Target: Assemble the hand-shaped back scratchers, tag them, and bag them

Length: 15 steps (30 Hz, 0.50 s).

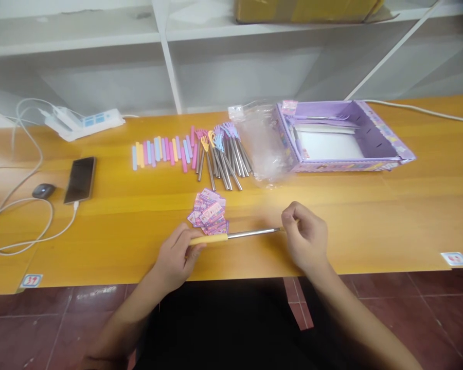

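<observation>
A back scratcher (250, 234) with a yellow handle and a thin metal rod lies level between my hands, above the table's front part. My left hand (177, 257) is closed around the yellow handle. At the rod's far end, my right hand (306, 236) is closed, and its fingers hide most of the head. Just beyond my left hand sits a loose pile of pink and purple printed cards (212, 211). Behind it lie several metal-rod back scratchers (226, 159) with purple, yellow and blue claw heads. Pastel handle sleeves (158, 150) form a row to their left.
A purple display box (347, 164) stands at the back right, with clear plastic bags (264, 144) beside it. To the left are a phone (80, 180) on a cable, a mouse (43, 190) and a power strip (94, 122). White shelving (231, 33) rises behind the table.
</observation>
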Tool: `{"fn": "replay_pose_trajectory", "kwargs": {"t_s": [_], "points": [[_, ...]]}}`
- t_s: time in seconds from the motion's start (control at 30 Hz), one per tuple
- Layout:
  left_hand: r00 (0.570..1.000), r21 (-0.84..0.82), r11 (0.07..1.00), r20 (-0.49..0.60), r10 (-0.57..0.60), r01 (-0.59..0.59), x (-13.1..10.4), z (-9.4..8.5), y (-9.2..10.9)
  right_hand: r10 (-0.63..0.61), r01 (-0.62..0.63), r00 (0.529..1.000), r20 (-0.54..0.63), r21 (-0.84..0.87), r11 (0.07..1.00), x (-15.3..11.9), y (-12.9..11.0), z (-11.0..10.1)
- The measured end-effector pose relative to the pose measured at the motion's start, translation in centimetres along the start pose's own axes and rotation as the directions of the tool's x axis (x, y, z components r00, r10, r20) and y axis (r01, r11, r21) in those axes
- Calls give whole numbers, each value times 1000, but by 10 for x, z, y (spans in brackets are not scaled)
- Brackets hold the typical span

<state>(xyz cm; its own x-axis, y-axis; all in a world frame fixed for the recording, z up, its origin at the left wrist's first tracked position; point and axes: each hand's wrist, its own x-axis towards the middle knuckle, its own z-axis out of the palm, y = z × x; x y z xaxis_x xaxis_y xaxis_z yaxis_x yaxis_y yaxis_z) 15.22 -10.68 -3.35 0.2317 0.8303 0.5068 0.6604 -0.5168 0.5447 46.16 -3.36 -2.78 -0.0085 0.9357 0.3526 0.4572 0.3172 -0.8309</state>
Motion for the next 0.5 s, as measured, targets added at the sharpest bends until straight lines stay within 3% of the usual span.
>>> {"fn": "replay_pose_trajectory", "kwargs": {"t_s": [0.2, 0.5], "points": [[1000, 18, 1000, 10, 14, -14, -1, 2, 1, -2, 1, 996, 89, 15, 1000, -7, -9, 14], [1000, 30, 999, -21, 12, -11, -1, 5, 1, -14, 15, 992, 124, -10, 1000, -13, -16, 25]]}}
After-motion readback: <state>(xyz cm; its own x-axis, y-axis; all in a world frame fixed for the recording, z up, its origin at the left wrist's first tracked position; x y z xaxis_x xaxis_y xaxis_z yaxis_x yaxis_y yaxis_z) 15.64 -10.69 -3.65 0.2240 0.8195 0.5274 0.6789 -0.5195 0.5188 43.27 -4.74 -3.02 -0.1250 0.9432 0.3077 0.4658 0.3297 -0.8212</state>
